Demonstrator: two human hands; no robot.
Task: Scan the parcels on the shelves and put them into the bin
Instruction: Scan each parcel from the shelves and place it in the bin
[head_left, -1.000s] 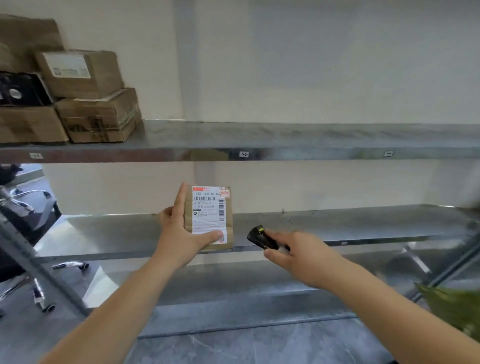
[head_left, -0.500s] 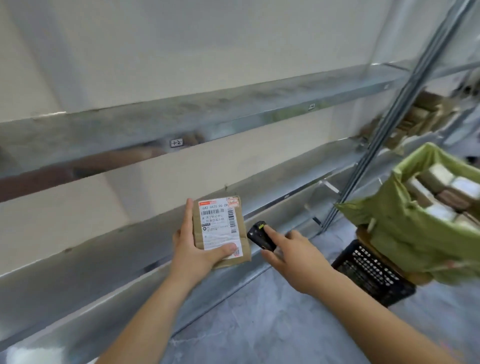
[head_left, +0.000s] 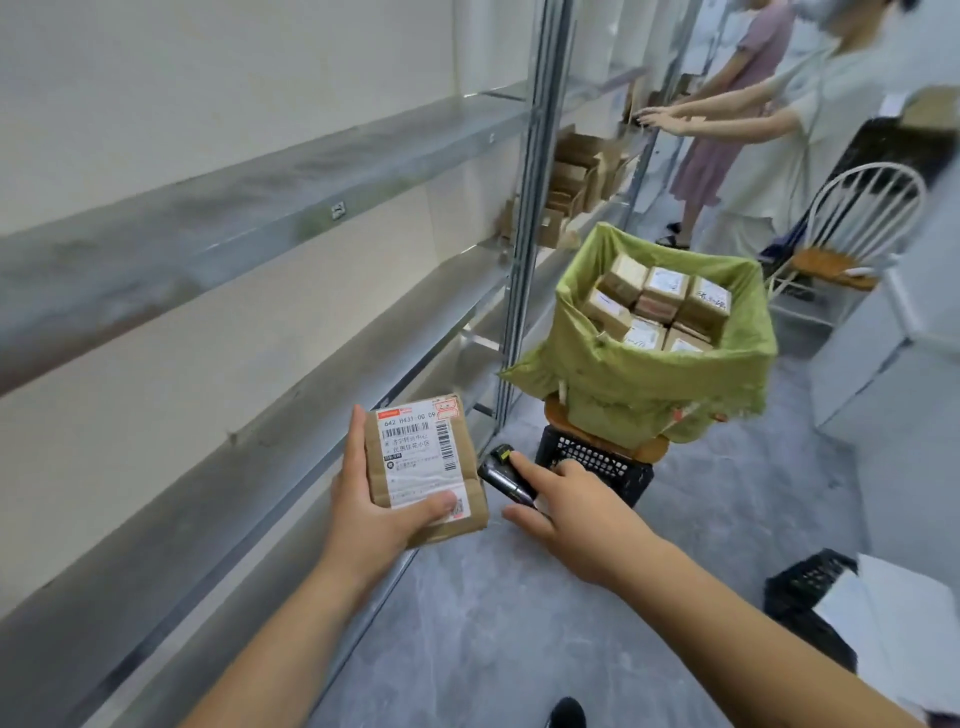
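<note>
My left hand (head_left: 374, 512) grips a small brown cardboard parcel (head_left: 426, 470) with a white barcode label facing up, thumb across its lower edge. Just right of it, my right hand (head_left: 576, 519) holds a small black scanner (head_left: 503, 472), index finger on top, its front pointing toward the parcel. Ahead on the floor stands the bin (head_left: 649, 384), lined with a green bag and holding several brown parcels, raised on a black crate (head_left: 595, 460). The metal shelves (head_left: 218, 208) run along my left.
More brown parcels (head_left: 571, 176) sit on the far shelf section past an upright post (head_left: 530, 223). Two people stand at the back right, reaching toward those shelves. A white chair (head_left: 857, 223) stands right of the bin. A black crate with white paper (head_left: 852, 613) lies on the floor at right.
My view has swung right, away from the shelves, bringing the bin and the people into sight. Both hands kept the parcel and scanner close together.
</note>
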